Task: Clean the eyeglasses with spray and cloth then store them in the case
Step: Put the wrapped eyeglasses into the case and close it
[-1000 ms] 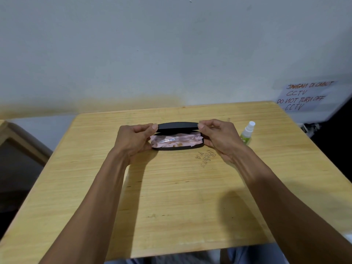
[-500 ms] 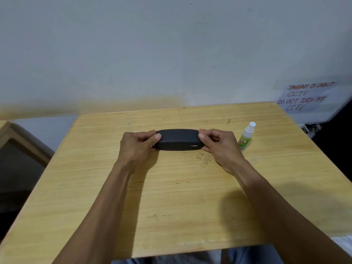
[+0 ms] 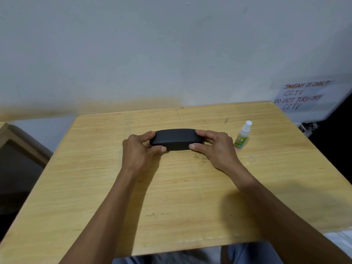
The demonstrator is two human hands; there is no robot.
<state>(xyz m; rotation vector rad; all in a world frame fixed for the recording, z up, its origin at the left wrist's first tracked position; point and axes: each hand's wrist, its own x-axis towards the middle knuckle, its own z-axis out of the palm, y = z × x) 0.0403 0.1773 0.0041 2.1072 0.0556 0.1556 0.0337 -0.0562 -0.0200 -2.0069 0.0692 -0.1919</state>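
The black case [image 3: 176, 139], lid down, is gripped at its left end by the left hand [image 3: 140, 149] and at its right end by the right hand [image 3: 213, 147] (fingers behind, thumbs in front). It lies mid-worktop [image 3: 190, 206], and a spray bottle [image 3: 242, 138] is seen upright just right of the right hand.

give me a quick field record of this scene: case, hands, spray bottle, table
case: black, lid closed, lying flat on the table
left hand: grips the case's left end, thumb on the near side
right hand: grips the case's right end, thumb on the near side
spray bottle: upright, white cap, green label, right of the case, untouched
table: light wood, writing scratched near the case
eyeglasses and cloth: not visible
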